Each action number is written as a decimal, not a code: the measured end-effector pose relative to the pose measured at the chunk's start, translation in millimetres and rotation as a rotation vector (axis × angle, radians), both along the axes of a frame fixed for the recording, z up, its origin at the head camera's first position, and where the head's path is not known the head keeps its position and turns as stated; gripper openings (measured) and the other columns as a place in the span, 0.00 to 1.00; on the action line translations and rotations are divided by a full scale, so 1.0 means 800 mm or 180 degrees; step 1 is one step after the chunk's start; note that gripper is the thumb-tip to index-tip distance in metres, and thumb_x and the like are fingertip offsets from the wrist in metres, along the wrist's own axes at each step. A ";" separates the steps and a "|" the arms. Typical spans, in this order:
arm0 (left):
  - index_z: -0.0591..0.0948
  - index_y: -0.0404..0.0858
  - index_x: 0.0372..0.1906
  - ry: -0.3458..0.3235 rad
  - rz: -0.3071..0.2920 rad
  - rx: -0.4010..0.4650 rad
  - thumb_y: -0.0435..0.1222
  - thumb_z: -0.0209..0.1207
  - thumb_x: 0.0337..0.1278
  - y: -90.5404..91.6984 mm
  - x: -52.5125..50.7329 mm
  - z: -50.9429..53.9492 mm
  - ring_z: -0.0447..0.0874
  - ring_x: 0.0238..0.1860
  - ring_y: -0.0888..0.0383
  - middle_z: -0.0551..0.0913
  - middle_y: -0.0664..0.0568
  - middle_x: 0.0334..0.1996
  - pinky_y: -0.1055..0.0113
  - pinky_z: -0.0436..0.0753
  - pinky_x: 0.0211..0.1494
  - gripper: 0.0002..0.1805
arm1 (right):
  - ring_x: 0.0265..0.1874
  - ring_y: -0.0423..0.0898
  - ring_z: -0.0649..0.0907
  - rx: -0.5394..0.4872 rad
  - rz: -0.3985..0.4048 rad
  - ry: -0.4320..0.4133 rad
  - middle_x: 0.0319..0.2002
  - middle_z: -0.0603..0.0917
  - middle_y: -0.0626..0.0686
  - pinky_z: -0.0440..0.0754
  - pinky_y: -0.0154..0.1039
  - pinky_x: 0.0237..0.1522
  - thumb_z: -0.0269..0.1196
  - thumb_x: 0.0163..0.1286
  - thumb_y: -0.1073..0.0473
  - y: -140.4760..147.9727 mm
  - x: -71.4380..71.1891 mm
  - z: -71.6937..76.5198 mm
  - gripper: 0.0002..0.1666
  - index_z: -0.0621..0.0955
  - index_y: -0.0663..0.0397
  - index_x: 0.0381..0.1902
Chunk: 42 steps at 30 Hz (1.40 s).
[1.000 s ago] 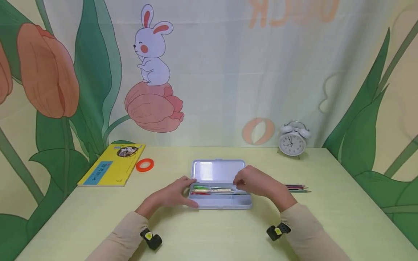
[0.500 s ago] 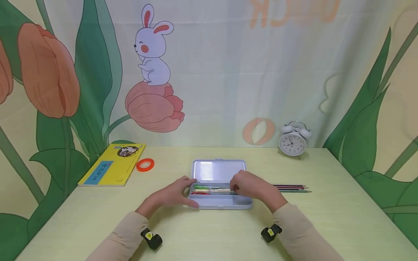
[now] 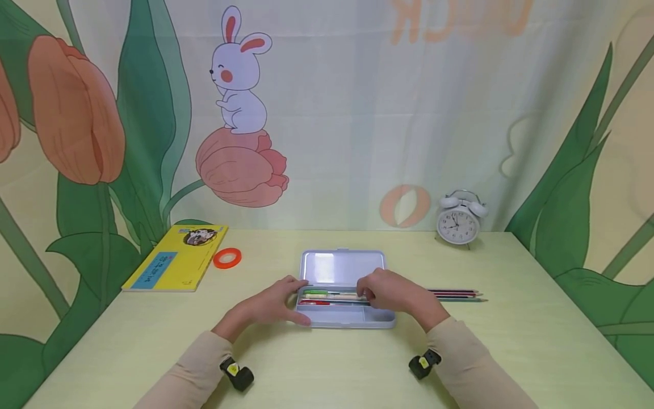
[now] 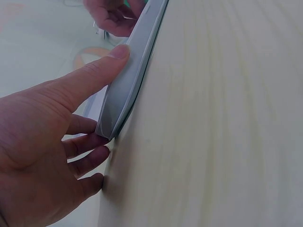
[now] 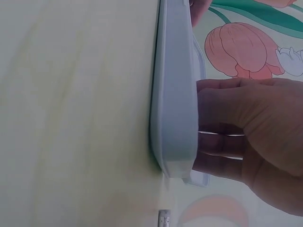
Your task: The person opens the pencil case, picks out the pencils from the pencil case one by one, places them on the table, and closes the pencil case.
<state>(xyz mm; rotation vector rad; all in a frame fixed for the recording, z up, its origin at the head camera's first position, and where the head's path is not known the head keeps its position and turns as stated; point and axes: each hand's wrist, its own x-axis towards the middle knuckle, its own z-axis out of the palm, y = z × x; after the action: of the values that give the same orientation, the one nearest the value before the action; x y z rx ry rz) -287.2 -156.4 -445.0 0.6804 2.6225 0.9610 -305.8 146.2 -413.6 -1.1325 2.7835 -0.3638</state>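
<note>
An open pale-blue pencil case (image 3: 332,317) lies at the table's middle, lid tipped back, with several pens (image 3: 334,296) inside; green and red ones show at the left. My left hand (image 3: 268,301) holds the case's left end. In the left wrist view, that hand (image 4: 42,137) has its thumb on the case's front wall (image 4: 128,80) and fingers about the end corner. My right hand (image 3: 390,289) reaches into the case over the pens' right ends. In the right wrist view, the case wall (image 5: 177,104) hides this hand's (image 5: 265,123) fingertips, so any hold on a pen is unclear.
Several pencils (image 3: 457,295) lie right of the case, partly behind the right wrist. A white alarm clock (image 3: 457,224) stands at the back right. On the left are a yellow book (image 3: 179,261) and an orange tape roll (image 3: 227,258). A printed curtain hangs behind the table.
My right hand has moved left and lower over the pens, uncovering more of the pencils. The pens inside have shifted slightly. My left hand has stayed on the case.
</note>
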 end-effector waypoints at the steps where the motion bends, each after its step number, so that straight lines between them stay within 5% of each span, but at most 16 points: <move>1: 0.65 0.37 0.75 0.0001 -0.0001 -0.0002 0.52 0.76 0.46 0.000 0.000 0.000 0.66 0.61 0.51 0.70 0.51 0.58 0.49 0.68 0.68 0.53 | 0.26 0.41 0.76 0.0005 -0.0007 -0.0021 0.27 0.81 0.44 0.77 0.35 0.32 0.66 0.61 0.74 0.000 0.000 0.000 0.14 0.87 0.53 0.41; 10: 0.65 0.39 0.76 -0.0031 0.0045 0.0041 0.51 0.76 0.46 -0.001 0.000 -0.002 0.65 0.62 0.51 0.70 0.52 0.58 0.50 0.68 0.68 0.52 | 0.27 0.41 0.76 0.0115 0.0044 -0.0017 0.26 0.79 0.44 0.76 0.35 0.32 0.68 0.60 0.73 -0.001 0.001 0.000 0.18 0.86 0.51 0.47; 25: 0.67 0.43 0.74 -0.0013 -0.0002 0.0061 0.51 0.76 0.46 -0.001 0.000 -0.003 0.65 0.61 0.52 0.70 0.53 0.56 0.50 0.68 0.68 0.50 | 0.38 0.45 0.78 0.0122 0.0004 0.0030 0.45 0.84 0.48 0.81 0.40 0.45 0.68 0.58 0.75 -0.006 0.008 0.001 0.25 0.85 0.53 0.52; 33: 0.66 0.42 0.76 -0.0015 0.0031 0.0003 0.52 0.76 0.46 0.001 0.000 -0.002 0.65 0.61 0.52 0.70 0.52 0.57 0.50 0.69 0.68 0.52 | 0.37 0.42 0.77 0.0290 -0.0187 0.0013 0.42 0.81 0.45 0.81 0.40 0.47 0.70 0.63 0.69 -0.009 0.011 0.001 0.31 0.79 0.40 0.61; 42: 0.64 0.39 0.76 -0.0011 0.0058 -0.0014 0.52 0.76 0.46 0.000 -0.002 -0.005 0.65 0.62 0.51 0.70 0.51 0.59 0.50 0.68 0.69 0.53 | 0.35 0.41 0.78 0.0354 -0.0276 0.0083 0.42 0.80 0.44 0.81 0.38 0.44 0.70 0.64 0.67 -0.009 0.009 0.000 0.32 0.75 0.38 0.62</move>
<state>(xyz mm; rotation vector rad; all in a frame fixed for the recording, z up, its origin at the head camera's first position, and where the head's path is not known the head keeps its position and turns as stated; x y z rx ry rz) -289.2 -156.1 -449.0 0.6542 2.6315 0.9603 -298.3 139.1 -413.7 -1.0019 2.8419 -0.2003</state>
